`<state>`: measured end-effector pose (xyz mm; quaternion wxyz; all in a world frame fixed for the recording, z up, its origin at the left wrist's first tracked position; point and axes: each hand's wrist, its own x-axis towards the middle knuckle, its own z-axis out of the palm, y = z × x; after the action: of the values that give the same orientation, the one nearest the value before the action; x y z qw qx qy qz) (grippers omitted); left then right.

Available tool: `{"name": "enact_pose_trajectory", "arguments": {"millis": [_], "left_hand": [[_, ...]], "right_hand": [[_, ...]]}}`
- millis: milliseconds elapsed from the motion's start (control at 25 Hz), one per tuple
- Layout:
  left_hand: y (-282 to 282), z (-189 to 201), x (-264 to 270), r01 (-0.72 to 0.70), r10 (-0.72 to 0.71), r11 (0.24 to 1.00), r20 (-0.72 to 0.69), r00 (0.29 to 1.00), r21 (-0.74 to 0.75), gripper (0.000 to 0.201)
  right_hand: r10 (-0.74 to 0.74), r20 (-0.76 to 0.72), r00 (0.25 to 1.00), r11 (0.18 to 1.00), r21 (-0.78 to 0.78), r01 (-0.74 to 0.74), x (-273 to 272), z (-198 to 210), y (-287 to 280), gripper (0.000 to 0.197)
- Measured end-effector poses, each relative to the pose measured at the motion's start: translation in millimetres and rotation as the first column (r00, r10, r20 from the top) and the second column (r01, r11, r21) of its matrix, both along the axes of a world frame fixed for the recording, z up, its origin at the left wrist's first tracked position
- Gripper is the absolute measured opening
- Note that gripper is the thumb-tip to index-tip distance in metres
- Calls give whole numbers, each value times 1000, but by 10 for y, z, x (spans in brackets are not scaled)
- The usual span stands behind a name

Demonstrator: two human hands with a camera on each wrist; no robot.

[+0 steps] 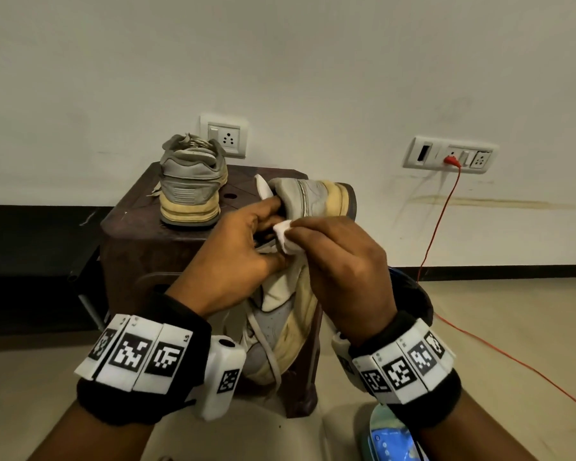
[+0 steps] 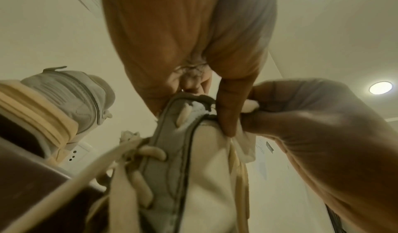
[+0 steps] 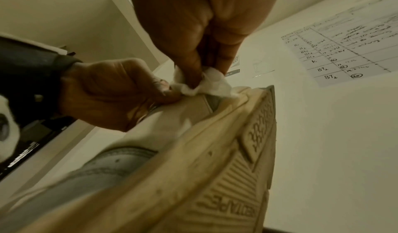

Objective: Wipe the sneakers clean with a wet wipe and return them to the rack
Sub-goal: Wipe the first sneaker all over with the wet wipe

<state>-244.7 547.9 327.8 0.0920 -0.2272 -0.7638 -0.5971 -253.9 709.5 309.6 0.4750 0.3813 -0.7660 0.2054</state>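
A grey and cream sneaker point(image 1: 310, 201) is held up in front of me, heel away, toe point(image 1: 273, 341) hanging down. My left hand point(image 1: 236, 257) grips it at the collar and tongue point(image 2: 183, 115). My right hand point(image 1: 333, 261) pinches a crumpled white wet wipe point(image 1: 285, 236) against the sneaker's side near the collar; the wipe point(image 3: 211, 83) shows between thumb and fingers in the right wrist view. The yellowed sole point(image 3: 226, 168) faces right. The second sneaker point(image 1: 192, 184) stands upright on a dark brown stool point(image 1: 133, 241), heel toward me.
The stool stands against a white wall with two socket plates point(image 1: 225, 136) point(image 1: 449, 156). A red cable point(image 1: 443, 214) runs from the right socket down across the floor. A blue packet point(image 1: 391, 437) lies by my right forearm. A dark rack frame point(image 1: 80, 277) is at left.
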Motion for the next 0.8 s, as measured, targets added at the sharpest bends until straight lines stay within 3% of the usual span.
{"name": "enact_pose_trajectory", "arguments": {"millis": [160, 400, 520, 640, 800], "left_hand": [[54, -25, 19, 8, -8, 1000, 26, 1000, 5, 66], [-6, -15, -3, -4, 2, 998, 29, 1000, 65, 54], [0, -13, 15, -6, 4, 999, 66, 998, 32, 58], [62, -23, 38, 25, -25, 1000, 104, 994, 2, 64], [77, -25, 15, -2, -1, 1000, 112, 994, 22, 64]], "right_hand": [[-72, 3, 997, 993, -97, 72, -72, 116, 40, 14], [27, 38, 999, 997, 67, -30, 84, -59, 2, 13], [-66, 2, 998, 998, -9, 66, 13, 17, 91, 14], [-127, 58, 990, 987, -93, 132, -101, 152, 261, 18], [-35, 121, 992, 999, 22, 32, -70, 122, 328, 22]]}}
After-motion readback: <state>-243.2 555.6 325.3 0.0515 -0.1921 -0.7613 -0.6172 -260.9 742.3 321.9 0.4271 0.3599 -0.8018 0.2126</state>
